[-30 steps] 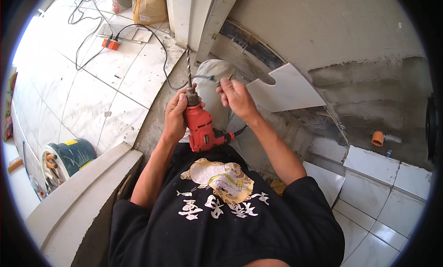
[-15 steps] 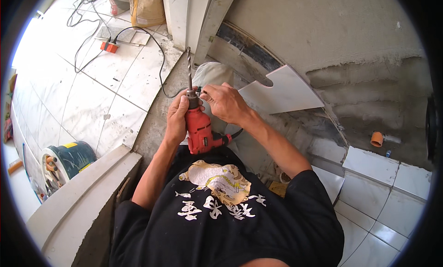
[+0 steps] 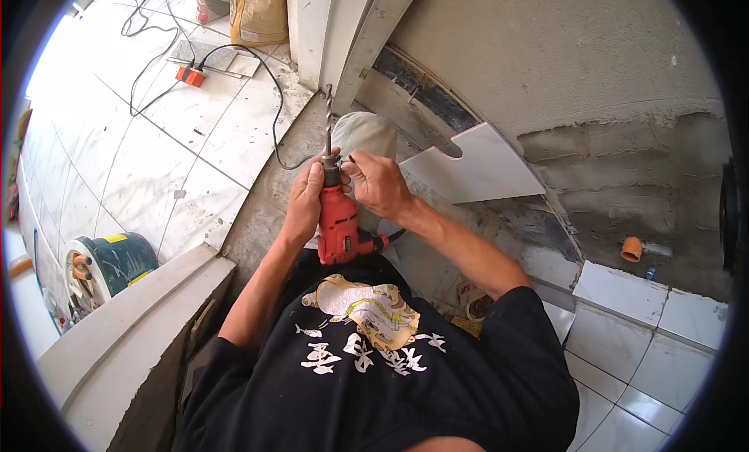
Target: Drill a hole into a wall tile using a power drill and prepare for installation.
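A red corded power drill (image 3: 339,227) rests against my lap, its long spiral drill bit (image 3: 328,126) pointing away from me. My left hand (image 3: 305,202) is closed round the drill's metal chuck (image 3: 331,171), thumb lying along its side. On the opposite side, my right hand (image 3: 378,185) pinches the dark end of what looks like a chuck key (image 3: 345,161) at the chuck. The fingertips hide most of that small piece. Right of my hands, a white tile (image 3: 490,169) with a rounded notch leans by the wall.
The drill's black cord (image 3: 276,112) loops to an orange socket block (image 3: 190,76) on marble-look floor tiles. A dark green bucket (image 3: 129,266) holding tools stands at left, beside a pale ledge (image 3: 140,327). At right, an orange pipe (image 3: 631,250) sticks out of the rough mortared wall.
My right hand has turned slightly at the chuck, its fingers tucked in closer. Both hands stay on the drill, and the whole view has shifted a little.
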`<state>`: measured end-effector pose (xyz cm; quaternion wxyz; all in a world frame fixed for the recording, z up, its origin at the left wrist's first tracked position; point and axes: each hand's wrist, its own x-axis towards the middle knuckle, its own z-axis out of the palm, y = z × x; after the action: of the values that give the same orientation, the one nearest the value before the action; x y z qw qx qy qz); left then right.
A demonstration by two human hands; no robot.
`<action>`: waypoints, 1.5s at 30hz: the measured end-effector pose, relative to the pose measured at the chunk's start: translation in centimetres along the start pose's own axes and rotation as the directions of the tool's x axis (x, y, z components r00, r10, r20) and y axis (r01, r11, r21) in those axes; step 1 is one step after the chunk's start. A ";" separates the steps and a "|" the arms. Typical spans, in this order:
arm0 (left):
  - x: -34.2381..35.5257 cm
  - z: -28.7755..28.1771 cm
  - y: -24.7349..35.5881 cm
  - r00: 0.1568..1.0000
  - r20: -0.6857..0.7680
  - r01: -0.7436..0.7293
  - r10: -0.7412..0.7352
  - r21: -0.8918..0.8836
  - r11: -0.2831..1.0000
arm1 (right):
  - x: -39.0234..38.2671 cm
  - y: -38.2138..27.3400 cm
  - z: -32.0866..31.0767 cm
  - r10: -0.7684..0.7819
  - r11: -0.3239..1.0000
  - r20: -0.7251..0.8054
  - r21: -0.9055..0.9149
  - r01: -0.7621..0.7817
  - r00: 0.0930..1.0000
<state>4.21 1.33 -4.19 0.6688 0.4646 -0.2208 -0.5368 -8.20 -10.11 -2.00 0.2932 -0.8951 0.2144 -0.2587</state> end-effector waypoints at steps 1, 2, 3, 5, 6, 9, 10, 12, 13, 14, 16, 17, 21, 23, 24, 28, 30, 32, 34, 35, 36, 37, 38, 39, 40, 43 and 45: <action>0.1 -0.2 -0.2 1.000 -0.003 -0.001 0.001 0.000 1.000 | 0.2 -0.2 -0.1 0.008 1.000 0.016 -0.012 -0.008 1.000; 0.3 -0.6 -0.6 1.000 0.008 0.010 -0.010 -0.023 1.000 | 0.3 -0.4 -0.3 0.016 1.000 0.032 -0.025 -0.015 0.999; 0.6 -0.7 -0.6 0.999 0.026 0.023 -0.022 -0.045 0.999 | 0.6 -0.2 -0.7 0.016 1.000 0.029 -0.027 -0.016 0.999; 0.6 -0.7 -0.7 0.999 0.038 0.029 -0.027 -0.046 0.999 | 1.2 0.6 -1.6 -0.183 0.957 0.095 -0.212 0.200 0.979; 0.7 -0.6 -0.7 0.998 0.049 0.034 -0.032 -0.049 0.998 | 1.3 0.8 -1.6 -0.184 0.956 0.093 -0.217 0.200 0.979; 0.8 -0.7 -1.2 0.997 0.042 0.075 -0.071 -0.110 0.991 | 1.1 1.8 -1.2 -0.352 0.913 0.040 -0.207 0.353 0.935; 0.9 -0.8 -1.3 0.997 0.043 0.070 -0.065 -0.110 0.991 | 1.1 2.2 -1.0 -0.362 0.907 0.057 -0.208 0.366 0.930; 1.2 -1.1 -1.5 0.998 0.045 0.056 -0.053 -0.070 0.996 | 0.9 2.7 -0.5 -0.378 0.898 0.075 -0.212 0.385 0.923; 1.3 -1.1 -1.5 0.998 0.045 0.048 -0.045 -0.069 0.996 | 0.7 2.6 -0.1 -0.286 0.917 0.136 -0.248 0.312 0.948; 1.4 -1.2 -1.5 0.997 0.051 0.065 -0.062 -0.061 0.996 | 0.5 2.7 0.2 -0.189 0.927 0.192 -0.289 0.240 0.963; 1.6 -1.2 -1.1 0.996 0.059 0.070 -0.068 -0.045 0.996 | 0.7 3.0 0.2 -0.163 0.956 0.185 -0.213 0.202 0.969; 1.6 -1.2 -0.8 0.995 0.069 0.082 -0.078 -0.050 0.995 | 0.9 3.2 0.2 -0.131 0.979 0.186 -0.132 0.157 0.974; 1.2 -3.0 -1.0 0.982 0.163 0.104 -0.094 -0.052 0.993 | 1.9 1.9 -0.8 -0.297 0.899 0.303 -0.230 0.372 0.906; 1.8 -2.1 -1.3 0.989 0.130 0.081 -0.068 -0.096 0.992 | 1.8 0.6 -2.0 -0.238 0.926 0.386 -0.187 0.328 0.891; 2.1 -1.6 -0.8 0.977 0.191 -0.138 0.098 0.207 0.968 | 1.2 1.9 -2.0 -0.351 0.915 0.310 -0.085 0.394 0.883; 1.4 0.0 -0.6 0.984 0.179 0.009 -0.010 0.005 1.000 | 0.5 2.2 -2.9 -0.278 0.959 0.294 0.137 0.248 0.914; 0.9 0.4 0.7 0.984 0.168 -0.082 0.064 0.107 0.991 | 1.0 2.2 -2.8 -0.317 0.948 0.308 0.086 0.305 0.897; 0.0 0.3 1.2 0.990 0.131 -0.079 0.054 0.191 0.978 | 0.9 2.2 -2.4 -0.371 0.928 0.283 0.140 0.344 0.885; -0.8 0.7 2.0 0.995 0.071 -0.093 0.073 0.335 0.938 | 0.9 1.6 -2.7 -0.386 0.912 0.237 0.245 0.329 0.892; -1.2 1.0 2.3 0.995 0.044 -0.104 0.094 0.414 0.904 | 1.1 1.6 -3.1 -0.403 0.905 0.233 0.246 0.347 0.885; -1.6 1.2 2.4 0.990 0.057 -0.139 0.127 0.408 0.902 | 1.0 1.6 -3.6 -0.416 0.902 0.284 0.246 0.354 0.864; -1.9 1.3 2.5 0.985 0.069 -0.173 0.159 0.404 0.898 | 1.2 1.4 -3.9 -0.429 0.899 0.333 0.248 0.361 0.840; -2.0 1.2 2.3 0.984 0.058 -0.180 0.171 0.411 0.894 | 1.8 1.1 -4.0 -0.467 0.881 0.337 0.255 0.399 0.817; -2.4 1.2 2.0 0.982 0.047 -0.185 0.185 0.475 0.860 | 1.7 1.0 -3.7 -0.474 0.877 0.336 0.261 0.403 0.814; -2.6 1.2 1.8 0.979 0.036 -0.186 0.198 0.537 0.823 | 1.4 1.0 -3.4 -0.471 0.881 0.323 0.219 0.419 0.821; -2.4 1.0 1.6 0.986 0.029 -0.155 0.166 0.548 0.822 | 0.1 1.2 -1.9 -0.456 0.889 0.241 0.173 0.424 0.857; -2.9 1.0 1.0 0.985 0.028 -0.158 0.170 0.541 0.826 | -0.7 0.9 -1.1 -0.431 0.899 0.179 0.169 0.404 0.884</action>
<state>3.01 3.58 -2.24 0.5563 0.6195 -0.3951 -0.3881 -9.61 -10.91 -2.04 0.3078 -0.9221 -0.0332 -0.2320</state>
